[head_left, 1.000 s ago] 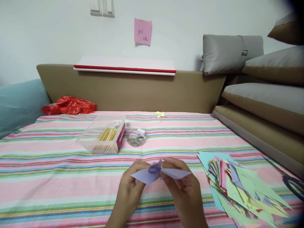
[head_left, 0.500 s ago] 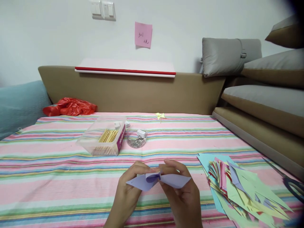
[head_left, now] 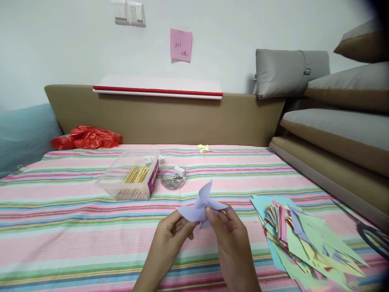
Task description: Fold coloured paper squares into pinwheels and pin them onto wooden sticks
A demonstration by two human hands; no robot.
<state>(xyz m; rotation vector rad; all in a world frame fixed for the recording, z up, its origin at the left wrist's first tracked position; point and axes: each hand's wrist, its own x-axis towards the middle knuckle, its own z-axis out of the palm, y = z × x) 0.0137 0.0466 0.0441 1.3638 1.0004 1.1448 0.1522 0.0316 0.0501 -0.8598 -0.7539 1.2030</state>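
Folding: we judge a pinwheel half-formed.
Grip: left hand [head_left: 170, 235] and right hand [head_left: 226, 233] pinch the lilac paper [head_left: 202, 205].
Next: pins in the clear tub [head_left: 173, 178], eleven o'clock.

A white wall [head_left: 60, 48] carries a switch plate [head_left: 128, 12] and a pink note [head_left: 181, 39]. Below it runs a tan headboard [head_left: 170, 117]; grey and tan cushions [head_left: 331, 93] stack at right.

Scissors [head_left: 372, 231]: right edge is cutting off the handles. Paper stack [head_left: 306, 243]: bottom edge is clipping it. Note [head_left: 181, 44]: writing too small. My fingers are hiding the lilac paper's [head_left: 200, 205] lower folds.
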